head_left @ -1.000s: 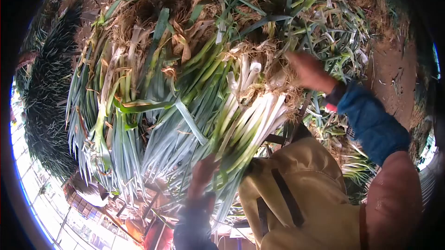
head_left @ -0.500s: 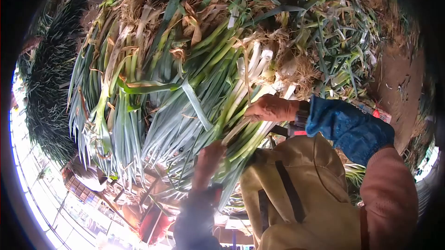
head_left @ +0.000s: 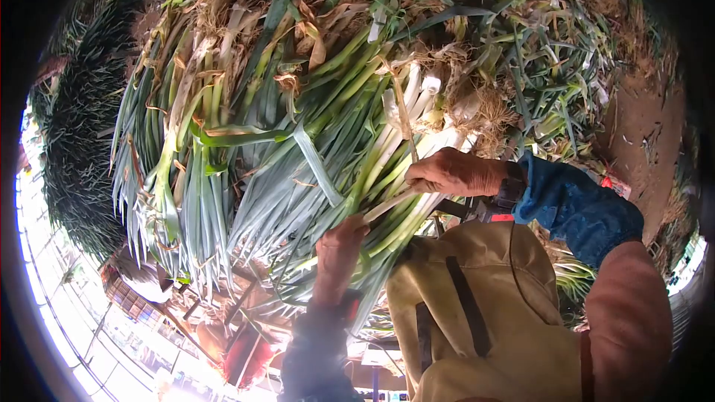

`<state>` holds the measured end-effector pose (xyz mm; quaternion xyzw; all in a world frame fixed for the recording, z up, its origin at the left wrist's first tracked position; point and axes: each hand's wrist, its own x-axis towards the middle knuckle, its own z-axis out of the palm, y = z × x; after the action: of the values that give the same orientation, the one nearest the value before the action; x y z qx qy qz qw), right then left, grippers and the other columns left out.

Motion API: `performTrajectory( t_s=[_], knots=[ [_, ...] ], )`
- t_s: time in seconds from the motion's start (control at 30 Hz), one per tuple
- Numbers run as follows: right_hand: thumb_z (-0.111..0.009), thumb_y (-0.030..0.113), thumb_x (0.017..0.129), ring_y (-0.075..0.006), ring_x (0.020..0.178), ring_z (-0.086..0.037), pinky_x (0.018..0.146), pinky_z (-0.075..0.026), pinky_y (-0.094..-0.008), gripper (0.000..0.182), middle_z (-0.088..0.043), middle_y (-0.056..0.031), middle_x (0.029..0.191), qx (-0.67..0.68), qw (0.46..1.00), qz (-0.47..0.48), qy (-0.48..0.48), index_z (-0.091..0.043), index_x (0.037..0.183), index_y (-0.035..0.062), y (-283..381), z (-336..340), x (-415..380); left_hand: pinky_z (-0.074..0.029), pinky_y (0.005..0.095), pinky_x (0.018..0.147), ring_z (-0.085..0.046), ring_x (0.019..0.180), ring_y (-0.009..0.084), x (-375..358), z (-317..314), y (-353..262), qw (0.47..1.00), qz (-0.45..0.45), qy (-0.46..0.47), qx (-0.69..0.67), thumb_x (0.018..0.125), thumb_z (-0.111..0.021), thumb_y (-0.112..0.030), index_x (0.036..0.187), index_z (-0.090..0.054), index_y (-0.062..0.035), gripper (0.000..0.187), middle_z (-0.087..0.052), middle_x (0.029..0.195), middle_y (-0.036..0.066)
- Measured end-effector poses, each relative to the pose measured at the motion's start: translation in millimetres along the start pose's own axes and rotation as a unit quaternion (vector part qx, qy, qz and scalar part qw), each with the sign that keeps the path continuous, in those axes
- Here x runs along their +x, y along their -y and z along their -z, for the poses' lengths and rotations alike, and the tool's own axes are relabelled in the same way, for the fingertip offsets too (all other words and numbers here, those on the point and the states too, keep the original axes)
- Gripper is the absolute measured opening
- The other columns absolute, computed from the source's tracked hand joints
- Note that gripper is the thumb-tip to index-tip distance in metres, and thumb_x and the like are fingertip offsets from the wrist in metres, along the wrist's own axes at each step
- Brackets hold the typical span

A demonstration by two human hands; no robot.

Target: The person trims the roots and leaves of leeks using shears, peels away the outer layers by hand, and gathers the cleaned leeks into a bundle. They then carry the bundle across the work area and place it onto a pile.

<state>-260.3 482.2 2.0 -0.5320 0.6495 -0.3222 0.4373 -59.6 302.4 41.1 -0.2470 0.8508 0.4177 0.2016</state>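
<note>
My right hand, in a blue sleeve with a dark band at the wrist, is closed with its fingertips pinching a pale strip of green onion leaf. This strip runs down and left to my left hand, whose fingers are closed around its other end. Beneath both hands lies a heap of long green onions, white stalks and roots toward the upper right, green leaves toward the lower left. Just above my right hand, a thin dried strip hangs across the white stalks.
Loose leaves and trimmings are piled at the upper right, beside bare brown ground. Another dark green pile stands at far left. My tan apron fills the lower middle. A red object shows at the bottom.
My right hand has shifted slightly right, and the pale strip between my hands now shows more clearly. My left hand has moved slightly up.
</note>
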Motion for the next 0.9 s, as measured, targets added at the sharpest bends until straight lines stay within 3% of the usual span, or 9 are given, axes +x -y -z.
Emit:
performTrajectory(
  t_s=[0.07, 0.33, 0.43, 0.5, 0.6, 0.67, 0.77, 0.83, 0.9],
  knots=[
    [-0.057, 0.019, 0.081, -0.0301, 0.068, -0.058, 0.058, -0.045, -0.0384, 0.017, -0.056, -0.0121, 0.074, 0.000, 1.000, 0.004, 0.010, -0.053, 0.086, 0.0032, 3, 2, -4, -0.047, 0.0329, 0.058, -0.062, 0.068, 0.0269, 1, 0, -3, 1.000, -0.003, 0.000, -0.002, 0.076, -0.062, -0.010, 0.092, -0.059, -0.0076, 0.017, -0.062, 0.077, 0.011],
    [-0.056, 0.018, 0.081, -0.0296, 0.066, -0.058, 0.058, -0.045, -0.0386, 0.016, -0.054, -0.0118, 0.071, 0.021, 0.999, 0.032, 0.014, -0.051, 0.082, 0.0033, -26, -19, -6, -0.047, 0.0327, 0.057, -0.060, 0.068, 0.0281, 4, -2, -15, 0.998, -0.038, -0.018, 0.049, 0.076, -0.062, -0.008, 0.091, -0.058, -0.0078, 0.016, -0.061, 0.077, 0.010],
    [-0.060, 0.025, 0.078, -0.0148, 0.060, -0.043, 0.054, -0.035, -0.0301, 0.025, -0.042, -0.0013, 0.066, 0.253, 0.967, 0.011, -0.030, -0.046, 0.068, 0.0076, -42, -37, -7, -0.046, 0.0332, 0.056, -0.060, 0.068, 0.0278, 4, -3, -15, 0.994, -0.063, -0.032, 0.084, 0.074, -0.064, -0.007, 0.089, -0.057, -0.0082, 0.017, -0.060, 0.077, 0.009],
    [-0.061, 0.026, 0.078, -0.0083, 0.056, -0.036, 0.051, -0.030, -0.0263, 0.028, -0.038, 0.0030, 0.062, 0.319, 0.946, -0.019, -0.050, -0.044, 0.062, 0.0092, -35, -34, -6, -0.045, 0.0335, 0.051, -0.058, 0.062, 0.0242, 6, -5, -16, 0.985, -0.103, -0.070, 0.117, 0.073, -0.064, -0.010, 0.084, -0.053, -0.0115, 0.015, -0.057, 0.070, 0.006],
    [-0.057, 0.018, 0.079, -0.0179, 0.056, -0.044, 0.051, -0.034, -0.0307, 0.020, -0.043, -0.0047, 0.060, 0.181, 0.977, -0.088, -0.063, -0.046, 0.068, 0.0060, -26, -29, -11, -0.044, 0.0332, 0.047, -0.057, 0.059, 0.0221, 8, -4, -19, 0.967, -0.149, -0.100, 0.181, 0.073, -0.064, -0.012, 0.081, -0.051, -0.0126, 0.016, -0.053, 0.065, 0.004],
    [-0.053, 0.011, 0.082, -0.0335, 0.062, -0.056, 0.053, -0.042, -0.0377, 0.011, -0.052, -0.0164, 0.062, 0.092, 0.981, -0.146, -0.087, -0.049, 0.078, 0.0019, -26, -31, -10, -0.044, 0.0345, 0.048, -0.056, 0.060, 0.0236, 8, -1, -24, 0.960, -0.159, -0.099, 0.209, 0.072, -0.063, -0.010, 0.084, -0.051, -0.0106, 0.017, -0.052, 0.066, 0.005],
    [-0.052, 0.012, 0.084, -0.0315, 0.057, -0.054, 0.051, -0.040, -0.0365, 0.012, -0.051, -0.0167, 0.061, 0.043, 0.966, -0.118, -0.226, -0.049, 0.080, 0.0007, -18, -17, -8, -0.044, 0.0362, 0.051, -0.056, 0.063, 0.0255, 7, 1, -29, 0.961, -0.149, -0.097, 0.212, 0.072, -0.063, -0.007, 0.087, -0.051, -0.0082, 0.019, -0.053, 0.069, 0.008],
    [-0.052, 0.018, 0.087, -0.0142, 0.052, -0.048, 0.047, -0.038, -0.0287, 0.018, -0.049, -0.0065, 0.060, 0.142, 0.937, -0.169, -0.271, -0.050, 0.081, 0.0017, -18, -3, 0, -0.045, 0.0338, 0.048, -0.056, 0.060, 0.0228, 8, -6, -26, 0.963, -0.140, -0.122, 0.197, 0.072, -0.063, -0.011, 0.081, -0.050, -0.0100, 0.016, -0.052, 0.065, 0.006],
    [-0.051, 0.018, 0.088, -0.0086, 0.054, -0.046, 0.045, -0.036, -0.0247, 0.017, -0.050, -0.0012, 0.063, 0.422, 0.824, -0.209, -0.316, -0.051, 0.082, 0.0020, -20, -2, -3, -0.045, 0.0361, 0.050, -0.057, 0.062, 0.0247, 7, -15, -16, 0.973, -0.121, -0.130, 0.149, 0.072, -0.062, -0.010, 0.083, -0.050, -0.0098, 0.016, -0.054, 0.067, 0.007]
  ],
)
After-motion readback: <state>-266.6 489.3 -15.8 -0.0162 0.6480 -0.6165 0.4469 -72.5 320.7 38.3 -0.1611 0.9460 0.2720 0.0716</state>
